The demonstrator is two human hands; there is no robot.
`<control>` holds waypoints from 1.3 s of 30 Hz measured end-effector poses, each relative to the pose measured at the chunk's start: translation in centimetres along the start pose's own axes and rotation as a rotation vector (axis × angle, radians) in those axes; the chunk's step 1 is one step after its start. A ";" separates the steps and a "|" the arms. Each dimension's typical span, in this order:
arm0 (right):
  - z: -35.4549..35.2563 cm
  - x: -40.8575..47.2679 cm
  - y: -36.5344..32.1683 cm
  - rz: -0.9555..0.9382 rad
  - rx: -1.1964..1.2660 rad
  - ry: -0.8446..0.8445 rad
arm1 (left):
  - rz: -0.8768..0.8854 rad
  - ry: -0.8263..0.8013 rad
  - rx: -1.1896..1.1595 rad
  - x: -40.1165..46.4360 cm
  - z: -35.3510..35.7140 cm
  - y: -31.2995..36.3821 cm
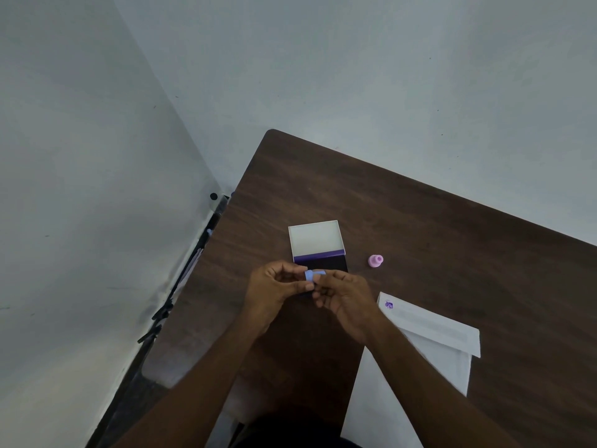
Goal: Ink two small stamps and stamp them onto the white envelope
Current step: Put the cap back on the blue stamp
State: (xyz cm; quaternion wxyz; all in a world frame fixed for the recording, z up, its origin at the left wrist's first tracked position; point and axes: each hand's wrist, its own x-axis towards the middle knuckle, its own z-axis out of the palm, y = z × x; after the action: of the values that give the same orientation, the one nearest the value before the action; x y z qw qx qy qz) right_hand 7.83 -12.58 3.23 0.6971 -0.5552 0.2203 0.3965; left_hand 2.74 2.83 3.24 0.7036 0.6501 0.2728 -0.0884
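Both my left hand (274, 286) and right hand (345, 297) pinch one light, rigid blue stamp (311, 275) by its sides, just at 6 o'clock of the ink pad (323, 262), white envelope (420, 360) at 4 o'clock on the counter (420, 227).

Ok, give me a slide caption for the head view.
Both hands hold a blue stamp over the ink pad; envelope bears one print.
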 end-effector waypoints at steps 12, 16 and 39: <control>-0.3 0.2 -0.1 -0.043 0.013 0.034 | -0.039 0.033 0.009 0.0 0.0 -0.5; -0.3 0.3 0.1 -0.031 0.007 0.059 | -0.035 0.021 0.016 0.0 0.2 -0.4; -3.6 2.3 -3.8 -0.495 -0.726 0.473 | -0.078 0.017 0.086 2.8 3.4 1.2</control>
State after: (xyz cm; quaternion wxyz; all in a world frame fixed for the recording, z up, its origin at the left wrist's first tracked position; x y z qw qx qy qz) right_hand 12.74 -15.58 2.76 0.4632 -0.8724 0.0816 0.1333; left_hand 6.57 0.38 2.90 0.6688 0.6694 0.2996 -0.1219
